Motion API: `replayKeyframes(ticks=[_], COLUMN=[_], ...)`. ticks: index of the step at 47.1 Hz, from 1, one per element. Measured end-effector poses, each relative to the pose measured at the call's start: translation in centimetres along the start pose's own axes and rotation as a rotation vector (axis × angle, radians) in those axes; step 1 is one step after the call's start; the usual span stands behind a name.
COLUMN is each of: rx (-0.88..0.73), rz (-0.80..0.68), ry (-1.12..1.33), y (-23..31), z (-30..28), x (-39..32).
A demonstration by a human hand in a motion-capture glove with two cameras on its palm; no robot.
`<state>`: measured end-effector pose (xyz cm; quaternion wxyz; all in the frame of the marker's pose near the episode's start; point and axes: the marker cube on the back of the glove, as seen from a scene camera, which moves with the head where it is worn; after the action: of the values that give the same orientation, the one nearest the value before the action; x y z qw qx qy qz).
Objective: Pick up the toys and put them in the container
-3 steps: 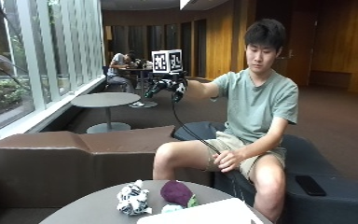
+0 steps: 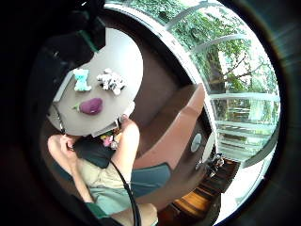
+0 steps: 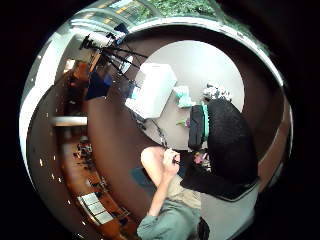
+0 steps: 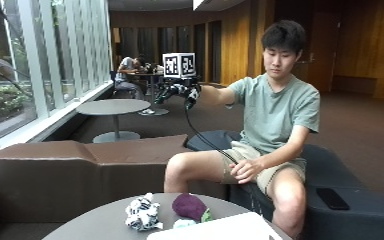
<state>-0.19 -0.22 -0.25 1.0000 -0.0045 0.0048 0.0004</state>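
Note:
Three toys lie on the round grey table (image 4: 92, 227): a black and white zebra plush (image 4: 143, 212), a purple eggplant plush (image 4: 189, 207) and a small pale teal toy (image 4: 184, 223), mostly hidden behind the white container (image 4: 212, 229) at the table's near edge. My gloved right hand (image 4: 177, 92) is raised at shoulder height, far above the table, fingers relaxed and holding nothing. The little finger side palm view looks down on the teal toy (image 2: 82, 79), zebra (image 2: 111, 81) and eggplant (image 2: 91, 106). The thumb side palm view shows the container (image 3: 152, 89), the teal toy (image 3: 181, 95) beside it and the zebra (image 3: 216, 92).
The person sits on a dark padded seat (image 4: 352, 210) behind the table, bare left hand (image 4: 245, 170) resting on the thigh. A phone (image 4: 332, 198) lies on the seat. A brown bench (image 4: 79, 170) runs behind the table, below the windows.

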Motion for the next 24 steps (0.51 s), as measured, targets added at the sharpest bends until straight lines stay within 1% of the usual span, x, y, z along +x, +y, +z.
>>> replayKeyframes(ticks=[15,24], rx=[-0.008,-0.03], rz=[0.009,0.026], ry=[0.077,0.05], y=[-1.8,-3.9], z=[-0.5,-0.3], x=[0.8,0.7])
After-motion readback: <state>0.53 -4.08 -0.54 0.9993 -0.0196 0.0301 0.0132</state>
